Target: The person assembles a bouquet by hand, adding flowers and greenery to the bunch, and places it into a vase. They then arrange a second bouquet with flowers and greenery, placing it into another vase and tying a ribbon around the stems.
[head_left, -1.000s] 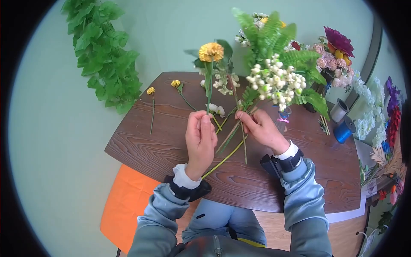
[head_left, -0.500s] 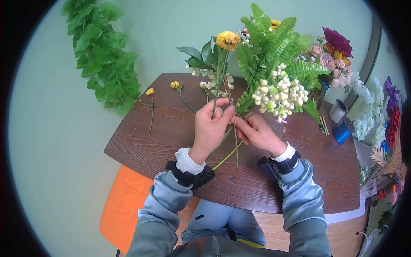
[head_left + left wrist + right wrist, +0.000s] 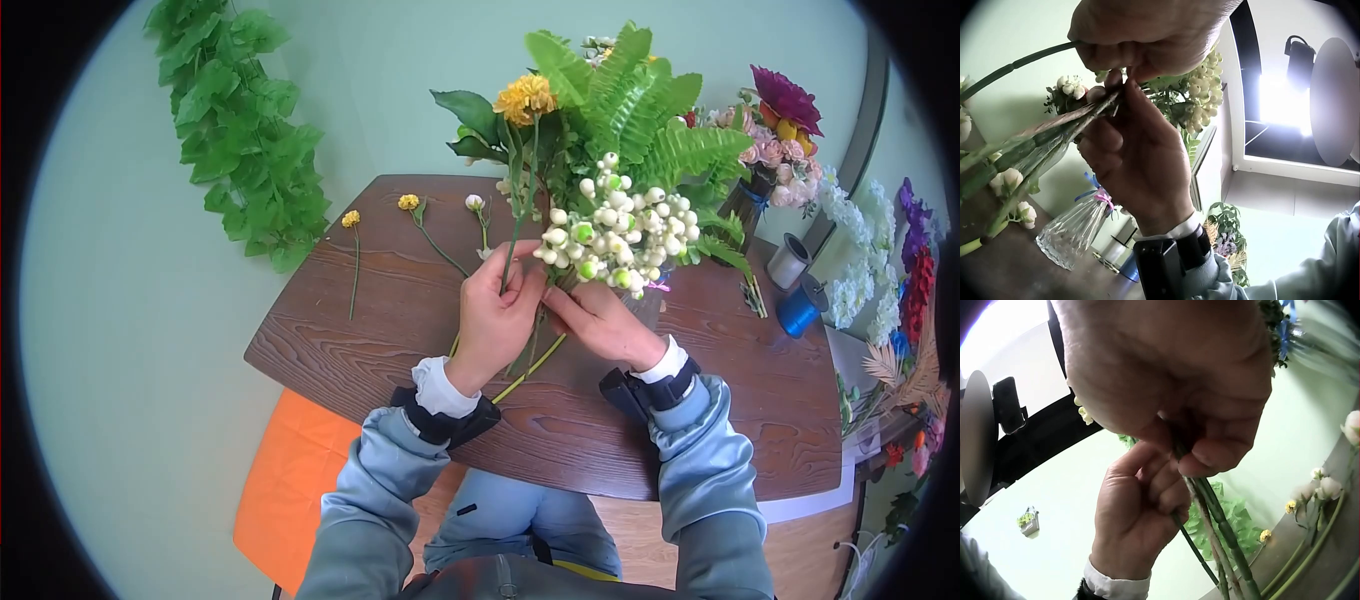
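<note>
In the head view my left hand holds the green stem of a yellow flower, its bloom standing upright beside the bunch. Close against it, my right hand pinches the gathered stems of a bouquet. That bouquet has fern leaves, a cluster of white berries and dark green leaves at its left. Both hands' fingertips meet where the stems cross. Below them, the stem ends fan out, as the left wrist view shows, and the berries partly cover the right fingers in the head view.
On the brown table lie two small yellow flowers and a white bud. A clear glass vase with a pink bow stands behind the hands. Silver and blue spools sit right, near another bouquet.
My left hand has brought the yellow flower rightward, from apart to against the bunch. The bouquet has turned, its berries shifting left and lower. My right hand has kept its hold.
</note>
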{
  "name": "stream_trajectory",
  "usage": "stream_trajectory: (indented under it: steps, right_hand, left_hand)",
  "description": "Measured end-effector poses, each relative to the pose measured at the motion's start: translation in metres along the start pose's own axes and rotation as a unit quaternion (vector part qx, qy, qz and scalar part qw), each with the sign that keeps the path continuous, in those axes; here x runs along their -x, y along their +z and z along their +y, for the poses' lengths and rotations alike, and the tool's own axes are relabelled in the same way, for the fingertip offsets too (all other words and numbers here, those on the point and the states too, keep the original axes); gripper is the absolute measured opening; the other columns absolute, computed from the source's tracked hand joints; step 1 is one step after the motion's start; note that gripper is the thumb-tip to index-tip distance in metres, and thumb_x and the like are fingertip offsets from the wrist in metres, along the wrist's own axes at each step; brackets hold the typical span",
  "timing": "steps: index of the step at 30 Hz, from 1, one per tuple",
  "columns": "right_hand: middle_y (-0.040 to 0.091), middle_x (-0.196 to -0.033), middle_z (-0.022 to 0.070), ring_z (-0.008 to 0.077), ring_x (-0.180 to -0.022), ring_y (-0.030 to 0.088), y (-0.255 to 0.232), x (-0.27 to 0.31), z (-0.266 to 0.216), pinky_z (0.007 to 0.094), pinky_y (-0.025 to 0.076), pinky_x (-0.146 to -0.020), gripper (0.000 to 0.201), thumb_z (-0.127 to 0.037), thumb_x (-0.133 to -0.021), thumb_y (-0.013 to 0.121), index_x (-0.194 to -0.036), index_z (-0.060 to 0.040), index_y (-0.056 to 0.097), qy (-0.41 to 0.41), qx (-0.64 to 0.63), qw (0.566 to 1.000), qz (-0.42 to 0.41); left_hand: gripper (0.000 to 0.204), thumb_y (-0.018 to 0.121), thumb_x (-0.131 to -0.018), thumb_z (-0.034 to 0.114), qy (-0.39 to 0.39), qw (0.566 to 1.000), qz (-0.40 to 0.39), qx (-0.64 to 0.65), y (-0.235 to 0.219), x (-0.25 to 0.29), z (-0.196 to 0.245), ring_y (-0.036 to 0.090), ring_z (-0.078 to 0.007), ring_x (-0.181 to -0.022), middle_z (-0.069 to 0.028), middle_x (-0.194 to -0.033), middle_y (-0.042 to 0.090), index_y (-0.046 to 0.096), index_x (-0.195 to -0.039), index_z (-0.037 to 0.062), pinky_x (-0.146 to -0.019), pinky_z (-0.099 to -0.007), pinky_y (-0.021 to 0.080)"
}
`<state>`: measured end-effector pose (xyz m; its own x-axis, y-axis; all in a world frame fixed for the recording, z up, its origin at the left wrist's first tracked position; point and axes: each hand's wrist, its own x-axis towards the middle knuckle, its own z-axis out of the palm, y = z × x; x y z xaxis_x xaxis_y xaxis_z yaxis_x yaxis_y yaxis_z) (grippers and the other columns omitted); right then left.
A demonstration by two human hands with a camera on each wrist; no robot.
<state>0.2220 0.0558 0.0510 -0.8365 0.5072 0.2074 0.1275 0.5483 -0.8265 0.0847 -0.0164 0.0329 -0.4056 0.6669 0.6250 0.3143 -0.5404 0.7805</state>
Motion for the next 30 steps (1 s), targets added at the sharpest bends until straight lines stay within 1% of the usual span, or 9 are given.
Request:
stream_trajectory:
  steps: [7,10,15,17,20,23,25,27,30]
  right_hand:
    - [0.053,-0.057,0.0046,0.0162,-0.052,0.051,0.005,-0.004,0.002,0.0304,0.04,-0.05,0.032,-0.024,-0.095,0.045,-0.08,0.0004,0.06,-0.083,-0.065,0.993,0.05]
    - [0.054,-0.057,0.0056,0.0168,-0.052,0.052,0.003,-0.005,0.006,0.0309,0.041,-0.05,0.029,-0.022,-0.094,0.046,-0.083,0.0002,0.06,-0.079,-0.051,0.994,0.056]
    - [0.057,-0.066,0.0093,0.0195,-0.058,0.055,0.005,0.001,0.005,0.0326,0.044,-0.055,0.021,-0.017,-0.092,0.049,-0.094,0.0013,0.059,-0.039,0.011,0.998,0.049]
    - [0.059,-0.077,0.0125,0.022,-0.065,0.057,0.01,0.004,0.005,0.0346,0.046,-0.06,0.019,-0.012,-0.09,0.051,-0.101,0.0018,0.058,-0.215,0.119,0.958,0.149]
    - [0.058,-0.079,0.0119,0.0222,-0.067,0.057,0.011,0.005,0.004,0.0351,0.046,-0.062,0.02,-0.009,-0.089,0.051,-0.104,0.0019,0.056,-0.157,0.069,0.978,0.122]
    - [0.057,-0.073,0.0081,0.0172,-0.064,0.056,0.008,0.005,-0.006,0.0309,0.045,-0.058,0.018,-0.011,-0.091,0.049,-0.102,0.0015,0.056,-0.087,0.021,0.992,0.088]
    - [0.056,-0.07,0.0062,0.0143,-0.062,0.055,0.008,0.005,-0.007,0.0284,0.044,-0.057,0.018,-0.012,-0.092,0.048,-0.1,0.0013,0.056,-0.039,-0.009,0.997,0.06]
    - [0.06,-0.067,0.0072,0.0122,-0.062,0.054,0.009,0.005,-0.006,0.0274,0.043,-0.055,0.033,-0.024,-0.095,0.046,-0.082,0.0035,0.06,-0.042,-0.042,0.997,0.057]
    - [0.06,-0.067,0.0074,0.0119,-0.061,0.053,0.011,0.003,0.0,0.0272,0.043,-0.054,0.034,-0.024,-0.095,0.046,-0.08,0.0037,0.06,-0.054,-0.056,0.995,0.057]
  left_hand:
    - [0.025,0.056,-0.088,0.008,0.006,0.996,0.005,-0.093,0.004,0.008,0.024,0.034,-0.004,-0.052,0.0023,-0.054,0.033,0.058,-0.111,-0.0006,-0.048,-0.023,0.031]
    - [0.026,0.049,-0.092,0.011,0.034,0.999,0.035,-0.014,0.011,0.011,0.023,0.044,-0.0111,-0.054,-0.0032,-0.059,0.043,0.057,-0.114,-0.0018,-0.052,-0.0289,0.038]
    - [0.023,0.043,-0.094,0.009,0.076,0.985,0.01,-0.153,0.013,0.013,0.012,0.051,-0.0265,-0.076,-0.0145,-0.087,0.049,0.055,-0.107,-0.0051,-0.069,-0.0346,0.042]
    - [0.019,0.043,-0.094,0.009,0.084,0.985,0.026,-0.145,0.02,0.013,0.011,0.049,-0.0257,-0.077,-0.0149,-0.09,0.046,0.053,-0.101,-0.0059,-0.071,-0.0343,0.042]
    - [0.018,0.042,-0.094,0.008,0.142,0.977,0.063,-0.145,0.022,0.011,0.007,0.049,-0.0249,-0.077,-0.0146,-0.091,0.046,0.051,-0.099,-0.0062,-0.07,-0.0344,0.041]
    - [0.019,0.039,-0.095,0.009,0.084,0.994,0.01,-0.062,0.016,0.01,0.0,0.049,-0.0233,-0.077,-0.0135,-0.091,0.046,0.05,-0.1,-0.0051,-0.07,-0.033,0.042]
    - [0.021,0.036,-0.097,0.011,-0.056,0.997,-0.048,0.026,0.013,0.009,0.0,0.05,-0.0207,-0.078,-0.0114,-0.091,0.047,0.05,-0.102,-0.0035,-0.07,-0.0315,0.042]
    - [0.022,0.035,-0.097,0.012,-0.081,0.993,-0.05,0.063,0.014,0.01,0.006,0.049,-0.019,-0.077,-0.0101,-0.089,0.047,0.05,-0.104,-0.0028,-0.069,-0.0314,0.042]
    - [0.027,0.032,-0.099,0.017,-0.077,0.993,-0.059,0.068,0.014,0.01,-0.002,0.049,-0.0126,-0.07,-0.006,-0.086,0.051,0.048,-0.111,-0.0008,-0.06,-0.0264,0.042]
